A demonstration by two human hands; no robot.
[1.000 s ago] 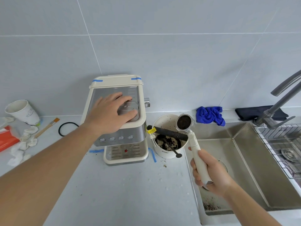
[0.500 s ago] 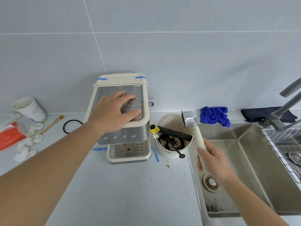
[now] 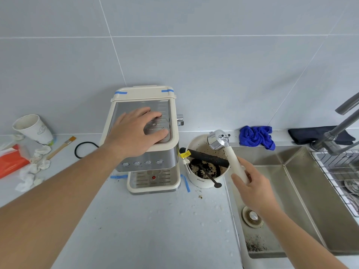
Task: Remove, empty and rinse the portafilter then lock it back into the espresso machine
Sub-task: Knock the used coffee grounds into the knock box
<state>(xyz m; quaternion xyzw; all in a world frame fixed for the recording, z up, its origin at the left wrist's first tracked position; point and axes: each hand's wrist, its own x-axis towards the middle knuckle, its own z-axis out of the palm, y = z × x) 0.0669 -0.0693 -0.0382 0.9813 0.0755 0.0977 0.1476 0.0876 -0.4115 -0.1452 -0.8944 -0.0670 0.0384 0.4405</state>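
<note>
The cream and steel espresso machine [image 3: 149, 162] stands against the tiled wall. My left hand [image 3: 136, 131] lies flat on its top plate, fingers spread. My right hand [image 3: 252, 189] grips the white handle of the portafilter [image 3: 218, 141]. Its chrome head is turned face down over the far rim of the white knock box [image 3: 202, 179], above the black knock bar. Dark coffee grounds and a black spoon lie inside the box. The basket's inside is hidden.
The steel sink [image 3: 291, 200] lies to the right with grounds near its front edge, a faucet [image 3: 342, 129] and a wire rack [image 3: 338, 171]. A blue cloth [image 3: 256, 136] and a dark cloth sit behind it. Paper cup [image 3: 34, 129], brush, black ring, tissues lie left.
My right hand has turned the portafilter over, from basket facing up to chrome underside up, and brought its head over the knock box. My left hand stays on the machine.
</note>
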